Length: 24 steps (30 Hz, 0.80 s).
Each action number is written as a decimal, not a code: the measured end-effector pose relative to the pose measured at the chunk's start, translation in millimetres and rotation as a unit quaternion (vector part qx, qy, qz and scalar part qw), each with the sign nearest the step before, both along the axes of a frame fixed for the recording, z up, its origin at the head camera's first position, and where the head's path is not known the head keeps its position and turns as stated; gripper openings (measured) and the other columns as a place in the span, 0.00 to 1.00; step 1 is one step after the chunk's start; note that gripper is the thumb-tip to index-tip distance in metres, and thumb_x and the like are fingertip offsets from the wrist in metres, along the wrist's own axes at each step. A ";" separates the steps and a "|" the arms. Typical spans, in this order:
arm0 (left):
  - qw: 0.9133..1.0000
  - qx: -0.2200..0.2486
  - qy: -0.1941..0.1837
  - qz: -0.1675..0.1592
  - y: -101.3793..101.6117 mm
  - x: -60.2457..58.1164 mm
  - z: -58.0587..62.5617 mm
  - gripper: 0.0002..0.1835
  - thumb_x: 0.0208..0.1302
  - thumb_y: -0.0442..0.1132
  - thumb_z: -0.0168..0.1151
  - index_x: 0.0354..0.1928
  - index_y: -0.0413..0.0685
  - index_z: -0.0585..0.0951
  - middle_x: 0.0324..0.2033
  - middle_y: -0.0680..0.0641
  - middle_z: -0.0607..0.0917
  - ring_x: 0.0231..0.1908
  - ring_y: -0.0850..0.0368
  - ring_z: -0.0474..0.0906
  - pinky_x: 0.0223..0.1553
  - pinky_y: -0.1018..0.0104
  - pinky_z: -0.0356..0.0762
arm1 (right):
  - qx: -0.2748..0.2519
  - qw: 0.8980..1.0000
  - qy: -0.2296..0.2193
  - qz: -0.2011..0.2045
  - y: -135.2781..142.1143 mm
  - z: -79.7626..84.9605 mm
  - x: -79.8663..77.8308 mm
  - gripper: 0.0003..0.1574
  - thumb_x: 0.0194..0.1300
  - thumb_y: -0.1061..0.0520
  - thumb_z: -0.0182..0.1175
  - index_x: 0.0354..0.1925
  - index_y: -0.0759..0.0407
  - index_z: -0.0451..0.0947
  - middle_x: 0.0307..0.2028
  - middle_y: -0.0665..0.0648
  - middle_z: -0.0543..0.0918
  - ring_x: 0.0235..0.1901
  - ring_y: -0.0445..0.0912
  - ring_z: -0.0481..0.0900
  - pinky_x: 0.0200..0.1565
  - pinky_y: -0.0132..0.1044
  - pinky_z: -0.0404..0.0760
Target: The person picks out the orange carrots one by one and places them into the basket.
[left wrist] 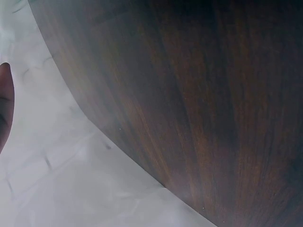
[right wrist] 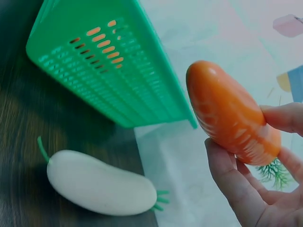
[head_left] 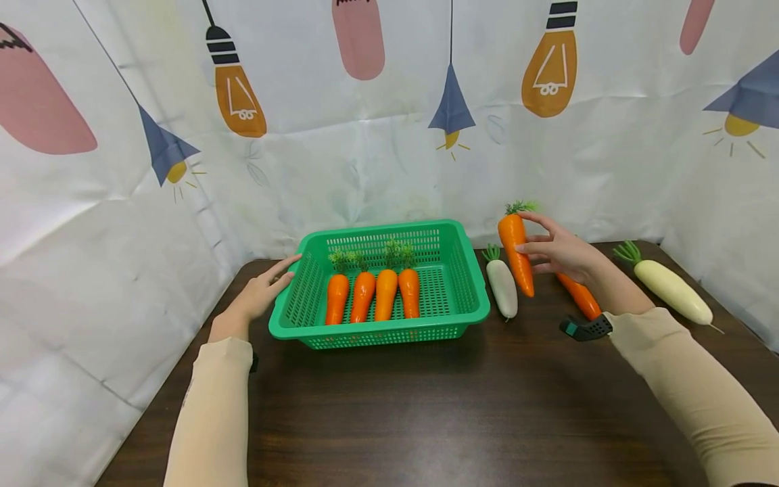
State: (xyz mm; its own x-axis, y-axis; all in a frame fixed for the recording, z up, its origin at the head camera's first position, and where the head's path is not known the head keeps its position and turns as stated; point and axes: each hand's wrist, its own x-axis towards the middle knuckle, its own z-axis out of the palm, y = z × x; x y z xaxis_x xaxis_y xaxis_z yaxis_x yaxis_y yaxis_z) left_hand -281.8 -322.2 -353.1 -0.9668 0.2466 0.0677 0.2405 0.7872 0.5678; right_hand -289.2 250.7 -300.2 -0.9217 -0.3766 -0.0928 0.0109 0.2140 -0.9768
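In the head view my right hand pinches an orange carrot with a feathery green top, held up off the table to the right of the basket. The right wrist view shows the thumb and fingers around the thick end of this carrot. My left hand rests with extended fingers against the left rim of a green plastic basket. Several carrots lie side by side in the basket, tops toward the back. Only part of a finger shows in the left wrist view.
A white radish lies just right of the basket. Another carrot is partly hidden beneath my right hand and wrist. Farther right lies a larger pale radish. Everything stands on a dark wooden table, backed by a printed white curtain.
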 end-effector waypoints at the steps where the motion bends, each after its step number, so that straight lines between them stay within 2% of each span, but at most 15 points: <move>1: 1.000 0.000 0.000 0.000 -0.1 0.0 0.0 0.33 0.83 0.58 0.40 0.83 0.57 0.54 0.71 0.26 0.64 0.66 0.24 0.65 0.60 0.24 0.61 | -0.003 1.000 -0.001 0.000 -1.9 1.4 -0.1 0.52 0.79 0.61 0.54 0.84 0.47 0.32 0.77 0.77 0.46 0.44 0.43 0.83 0.45 0.40 0.85; 9: 1.000 0.001 0.002 -0.002 -0.3 -0.1 -0.1 0.32 0.83 0.57 0.40 0.83 0.56 0.55 0.71 0.26 0.64 0.65 0.24 0.66 0.60 0.24 0.61 | -0.019 1.000 -0.002 0.015 -19.5 9.5 -3.2 0.52 0.79 0.62 0.54 0.84 0.49 0.31 0.76 0.77 0.48 0.44 0.42 0.84 0.47 0.41 0.84; 15: 1.000 -0.002 0.003 -0.003 -0.1 0.1 -0.3 0.32 0.83 0.57 0.40 0.83 0.57 0.54 0.70 0.25 0.66 0.65 0.24 0.66 0.60 0.25 0.62 | -0.034 0.999 -0.002 0.028 -39.5 16.7 -5.6 0.51 0.79 0.63 0.52 0.84 0.47 0.34 0.74 0.75 0.54 0.44 0.45 0.85 0.46 0.42 0.85; 24: 1.000 -0.005 0.001 -0.003 0.0 0.4 1.0 0.33 0.83 0.57 0.40 0.83 0.57 0.54 0.69 0.25 0.67 0.64 0.24 0.67 0.59 0.24 0.63 | -0.021 0.999 0.012 0.033 -71.9 24.1 -18.3 0.50 0.78 0.63 0.54 0.83 0.44 0.38 0.70 0.73 0.58 0.46 0.50 0.81 0.45 0.42 0.86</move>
State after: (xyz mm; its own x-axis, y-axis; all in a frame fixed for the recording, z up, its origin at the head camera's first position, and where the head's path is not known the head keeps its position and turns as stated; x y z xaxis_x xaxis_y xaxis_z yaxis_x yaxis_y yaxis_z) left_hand -281.4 -322.2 -352.2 -0.9649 0.2537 0.0682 0.2475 0.7907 0.5599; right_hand -307.5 178.8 -276.0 -0.8968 -0.4391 -0.0546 -0.0247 0.1730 -0.9846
